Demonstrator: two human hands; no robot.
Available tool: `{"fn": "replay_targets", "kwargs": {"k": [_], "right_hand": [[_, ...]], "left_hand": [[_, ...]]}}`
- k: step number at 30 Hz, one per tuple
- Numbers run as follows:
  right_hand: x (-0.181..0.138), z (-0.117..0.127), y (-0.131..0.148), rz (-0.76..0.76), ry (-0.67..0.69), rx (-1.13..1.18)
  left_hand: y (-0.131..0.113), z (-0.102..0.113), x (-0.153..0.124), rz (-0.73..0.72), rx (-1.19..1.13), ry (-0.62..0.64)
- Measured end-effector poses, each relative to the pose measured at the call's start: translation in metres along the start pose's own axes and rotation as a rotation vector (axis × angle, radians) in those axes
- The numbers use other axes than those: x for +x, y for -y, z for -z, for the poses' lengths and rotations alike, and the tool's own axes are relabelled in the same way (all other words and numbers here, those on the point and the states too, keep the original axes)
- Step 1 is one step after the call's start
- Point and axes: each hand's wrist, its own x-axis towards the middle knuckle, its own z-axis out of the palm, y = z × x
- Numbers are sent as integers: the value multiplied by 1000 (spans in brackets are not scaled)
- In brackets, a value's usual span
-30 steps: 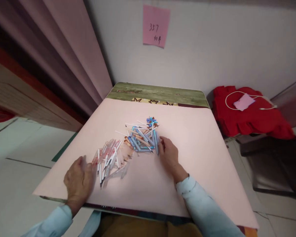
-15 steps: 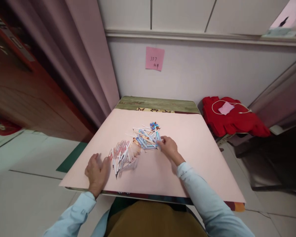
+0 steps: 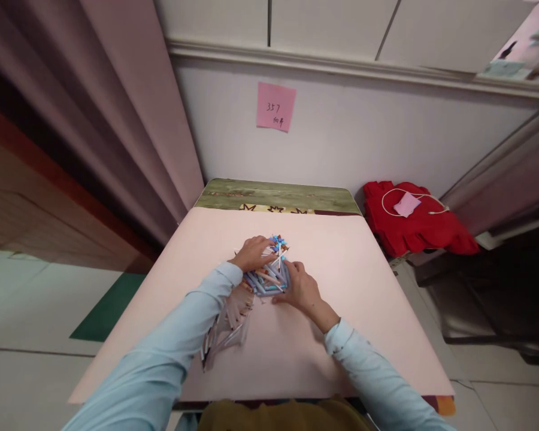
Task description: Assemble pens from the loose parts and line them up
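A heap of slim pen-like pieces point(image 3: 267, 284) lies mid-table, with pale blue tubes, orange-tan ones and white sticks with dark tips. Its far end holds a small cluster of blue and brown bits point(image 3: 279, 243). My left hand point(image 3: 252, 254) reaches over the heap's far left side, thumb and fingers apart. Around the right edge curves my right hand point(image 3: 304, 292), open, its fingertips at the blue tubes. Nearer me, a second heap of clear, pinkish and white sticks point(image 3: 231, 329) is partly hidden by my left forearm. I cannot make out anything gripped in either hand.
Pale pink paper point(image 3: 341, 335) covers most of the table, whose green patterned top point(image 3: 269, 194) shows at the far edge. A wall with a pink note point(image 3: 276, 108) stands behind. Red cloth point(image 3: 417, 224) with a white cable lies at the right, a mauve curtain point(image 3: 135, 90) at the left.
My left hand has left the near-left heap and moved forward and right to the blue heap. My right hand has spread along that heap's right edge. The view has shifted slightly.
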Motion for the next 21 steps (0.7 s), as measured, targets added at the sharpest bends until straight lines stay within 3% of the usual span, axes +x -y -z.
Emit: {"fn": "replay_targets", "kwargs": {"k": [6,21], "right_hand": [[18,-12,9,75,13,63],[57,-40,57,191,62,175]], "left_hand": [[9,-14,2,-21,16,-7],[60,10,-38,87,-10,-34]]}}
